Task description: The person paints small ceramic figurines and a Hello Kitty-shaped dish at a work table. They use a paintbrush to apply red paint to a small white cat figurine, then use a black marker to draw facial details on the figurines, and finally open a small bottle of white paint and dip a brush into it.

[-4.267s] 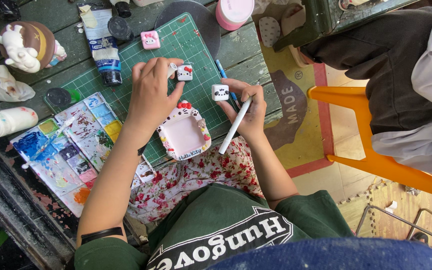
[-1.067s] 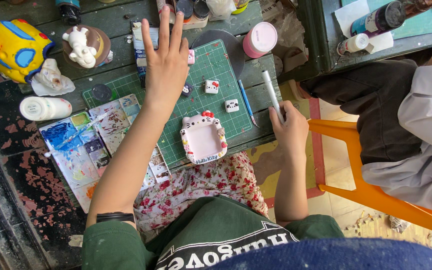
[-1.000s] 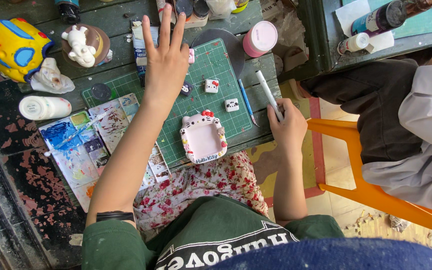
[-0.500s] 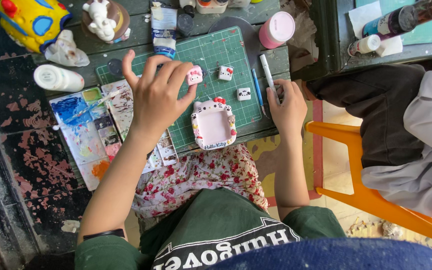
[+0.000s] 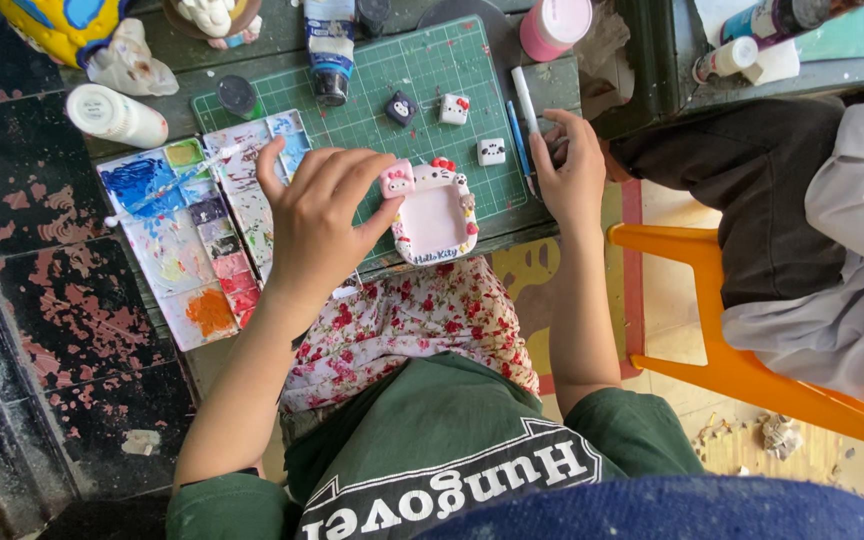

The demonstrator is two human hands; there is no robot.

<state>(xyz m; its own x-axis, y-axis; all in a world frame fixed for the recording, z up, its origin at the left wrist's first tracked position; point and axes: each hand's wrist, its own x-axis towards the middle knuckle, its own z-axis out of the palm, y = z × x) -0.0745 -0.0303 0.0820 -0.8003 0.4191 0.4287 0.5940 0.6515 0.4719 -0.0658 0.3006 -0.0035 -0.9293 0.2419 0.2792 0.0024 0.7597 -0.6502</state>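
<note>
The left hand (image 5: 317, 215) pinches a small pink cat-faced clay charm (image 5: 397, 179) between thumb and fingertips, holding it at the far left corner of the pink square cat-shaped clay tray (image 5: 436, 214), which lies on the near edge of the green gridded cutting mat (image 5: 392, 90) on the desk (image 5: 42, 290). The right hand (image 5: 570, 175) rests at the mat's right edge, fingers loosely curled and gripping nothing, touching the white paintbrush (image 5: 526, 100) lying there. Left of the mat sits a paint-smeared white plastic palette (image 5: 187, 235).

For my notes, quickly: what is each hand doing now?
Left hand: pinching a small pink charm.
Right hand: loosely curled, resting on table edge, holding nothing.
</note>
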